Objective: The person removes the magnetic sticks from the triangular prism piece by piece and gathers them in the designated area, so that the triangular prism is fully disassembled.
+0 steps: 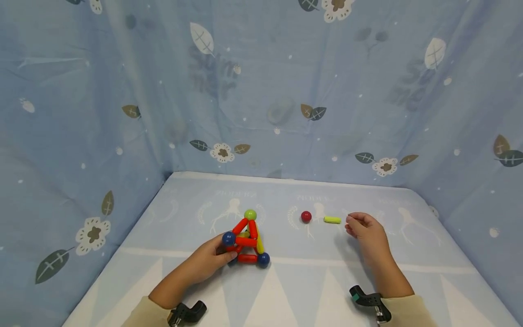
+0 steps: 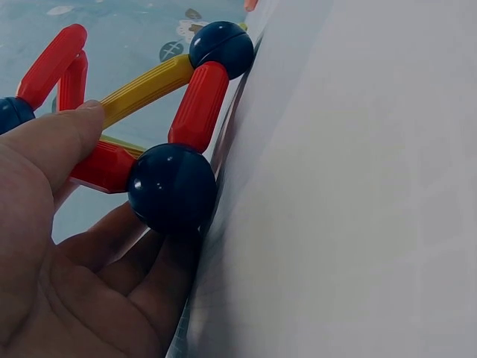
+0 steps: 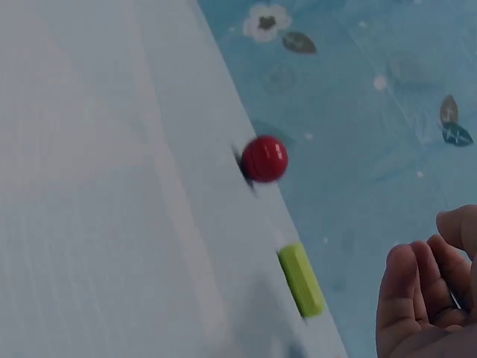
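Observation:
On the left of the table my left hand (image 1: 206,262) grips a frame built of magnetic rods and balls, its thumb across a red rod (image 2: 104,165) beside a dark blue ball (image 2: 171,188). The frame has several red rods (image 1: 247,259), a yellow rod (image 1: 260,240), blue balls (image 1: 263,260) and a lime green ball (image 1: 250,215) on top. My right hand (image 1: 369,234) hovers over the table with loosely bent fingers and nothing between them. Just left of its fingertips lies a short yellow-green rod (image 1: 332,220). A loose red ball (image 1: 306,217) rests farther left.
A pale blue patterned cloth covers the table (image 1: 286,290). Curtains (image 1: 261,91) with leaves and flowers hang behind it and at both sides. A black wrist mount (image 1: 188,313) sits on the left sleeve, another mount (image 1: 369,302) on the right.

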{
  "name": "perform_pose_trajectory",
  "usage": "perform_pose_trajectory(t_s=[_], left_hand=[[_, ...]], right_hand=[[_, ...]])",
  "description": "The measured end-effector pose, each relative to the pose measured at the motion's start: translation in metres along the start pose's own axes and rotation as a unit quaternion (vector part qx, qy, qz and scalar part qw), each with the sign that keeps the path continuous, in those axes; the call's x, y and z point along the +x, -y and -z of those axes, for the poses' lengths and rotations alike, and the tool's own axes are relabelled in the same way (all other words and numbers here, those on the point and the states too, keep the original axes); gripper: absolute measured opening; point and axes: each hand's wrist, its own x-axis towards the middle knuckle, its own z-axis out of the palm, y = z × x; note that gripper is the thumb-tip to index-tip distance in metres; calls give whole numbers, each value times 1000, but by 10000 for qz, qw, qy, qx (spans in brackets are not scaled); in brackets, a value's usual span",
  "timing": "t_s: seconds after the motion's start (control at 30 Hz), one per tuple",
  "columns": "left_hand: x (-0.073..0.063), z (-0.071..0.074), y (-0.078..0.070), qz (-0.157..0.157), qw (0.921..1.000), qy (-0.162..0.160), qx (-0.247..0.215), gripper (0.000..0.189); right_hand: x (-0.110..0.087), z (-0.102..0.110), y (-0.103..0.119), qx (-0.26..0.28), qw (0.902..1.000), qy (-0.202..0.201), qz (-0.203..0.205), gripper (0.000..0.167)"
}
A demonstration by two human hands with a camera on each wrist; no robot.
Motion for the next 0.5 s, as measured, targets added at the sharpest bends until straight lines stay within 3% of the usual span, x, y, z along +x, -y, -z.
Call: perform_pose_trajectory(t_s=[0.17, 0.5], left_hand=[[1, 0, 1, 13, 10000, -23, 19, 48], [1, 0, -3, 7, 10000, 57, -5, 43]], right_hand=[[-16, -29, 10, 660, 9931, 966, -103, 26], [-50, -76, 22, -218, 9846, 1663, 494, 25]])
